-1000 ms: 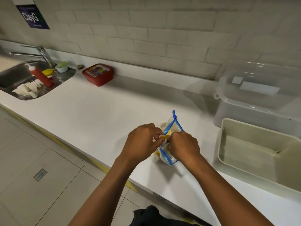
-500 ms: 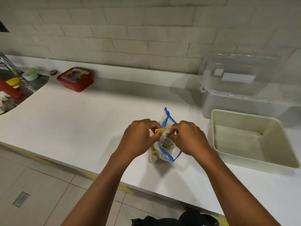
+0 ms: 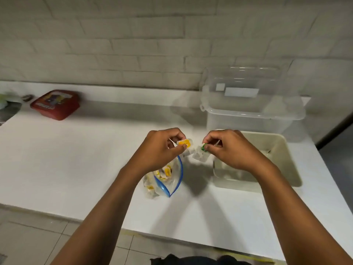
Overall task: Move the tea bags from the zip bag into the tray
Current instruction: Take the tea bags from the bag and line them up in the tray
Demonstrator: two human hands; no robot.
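A person's two bare forearms reach out over a smooth white countertop backed by a wall of pale rectangular brick. The left hand is raised above the counter, its thumb and fingertips pinching a small white tea bag with a yellow paper tag; the other fingers are curled in. The right hand is raised beside it, a short gap between them, fingers curled and pinching a second white tea bag with a green tag. The two bags hang close together, nearly touching, between the hands. Below the left hand, a clear, crinkly plastic zip bag with a blue seal strip lies on the counter with its mouth gaping open; inside are more white tea bags with yellow tags, bunched loosely. Just to the right of the zip bag, under the right wrist, sits a shallow rectangular tray of matte cream plastic with rounded corners; its contents are partly hidden by the hand and hard to make out. Behind the tray stands a large translucent plastic storage box with white labels on its side. Far back on the left rests a red, rounded-square plastic container with a printed lid.
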